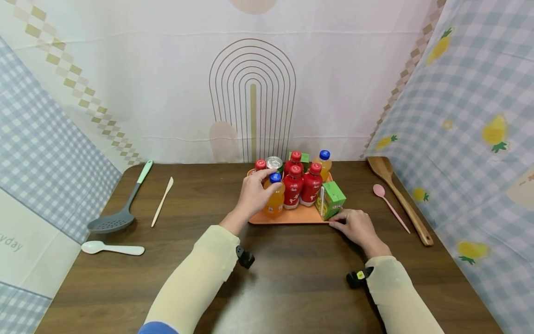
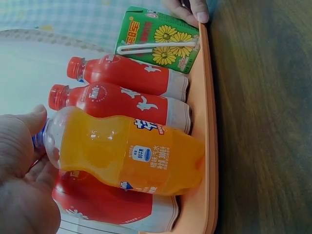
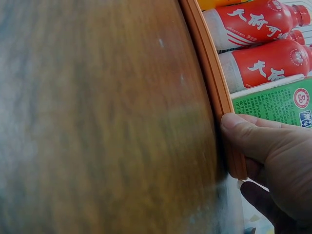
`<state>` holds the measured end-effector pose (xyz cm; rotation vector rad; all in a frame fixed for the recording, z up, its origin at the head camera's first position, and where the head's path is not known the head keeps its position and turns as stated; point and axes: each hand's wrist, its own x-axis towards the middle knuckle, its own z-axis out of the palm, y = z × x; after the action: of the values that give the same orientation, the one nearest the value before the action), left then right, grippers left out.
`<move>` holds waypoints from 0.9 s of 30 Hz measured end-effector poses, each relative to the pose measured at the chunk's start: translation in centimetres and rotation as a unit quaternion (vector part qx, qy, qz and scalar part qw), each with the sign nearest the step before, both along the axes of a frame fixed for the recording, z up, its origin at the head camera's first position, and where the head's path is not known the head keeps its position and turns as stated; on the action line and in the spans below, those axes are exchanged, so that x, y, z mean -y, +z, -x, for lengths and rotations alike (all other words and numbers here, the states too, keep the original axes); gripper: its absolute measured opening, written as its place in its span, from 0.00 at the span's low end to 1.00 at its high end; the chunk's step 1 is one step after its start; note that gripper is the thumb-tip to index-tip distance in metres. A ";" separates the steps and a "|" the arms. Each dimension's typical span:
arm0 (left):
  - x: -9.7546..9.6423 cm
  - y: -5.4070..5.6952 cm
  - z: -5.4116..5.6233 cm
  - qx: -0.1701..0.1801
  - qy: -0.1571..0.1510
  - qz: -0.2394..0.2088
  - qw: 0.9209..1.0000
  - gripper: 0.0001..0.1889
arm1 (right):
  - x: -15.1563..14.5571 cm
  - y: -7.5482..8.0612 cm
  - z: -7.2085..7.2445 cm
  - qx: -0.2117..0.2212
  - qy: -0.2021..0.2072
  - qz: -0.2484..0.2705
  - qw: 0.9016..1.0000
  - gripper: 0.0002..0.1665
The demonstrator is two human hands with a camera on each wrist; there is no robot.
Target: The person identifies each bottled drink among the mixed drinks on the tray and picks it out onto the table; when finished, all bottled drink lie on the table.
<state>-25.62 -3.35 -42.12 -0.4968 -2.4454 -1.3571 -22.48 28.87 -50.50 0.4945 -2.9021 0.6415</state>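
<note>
A left hand (image 1: 255, 192) grips an orange soda bottle (image 1: 275, 202) by its blue cap (image 1: 275, 177), upright on an orange tray (image 1: 298, 215); the right hand (image 1: 358, 228) pinches the tray's near right corner beside a green drink carton (image 1: 333, 198). The step appears to be positioning the bottle; the next move calls for keeping it level. The left wrist view shows the carton's yellow flowers (image 2: 165, 34), absent from the right wrist view.

On the orange tray (image 1: 298, 216), a red bottle (image 1: 295, 157) is hiding most of a green box (image 1: 306, 158); the left hand (image 1: 252, 194) and an orange bottle (image 1: 275, 199) are partly covering a silver can (image 1: 274, 162). In front of the tray, the head view's edge is cutting off both sleeves (image 1: 196, 278); the right wrist view is blurring the table (image 3: 97, 122).
</note>
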 end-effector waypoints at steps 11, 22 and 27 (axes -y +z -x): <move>0.2 0.7 -1.2 -0.014 -0.013 -0.012 1.000 0.20 | 0.0 -0.1 -0.1 0.009 -0.001 0.006 1.000 0.08; 3.3 1.7 -2.5 -0.071 0.005 -0.057 0.996 0.19 | -0.1 0.0 0.1 0.007 0.001 0.004 1.000 0.06; 5.6 2.3 -3.3 -0.073 0.021 -0.063 0.995 0.19 | -0.1 0.1 0.2 0.011 0.004 0.002 1.000 0.03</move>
<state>-22.31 -8.92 -39.83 -0.4931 -2.2262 -1.3949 -22.65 28.96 -50.40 0.5011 -2.9194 0.6581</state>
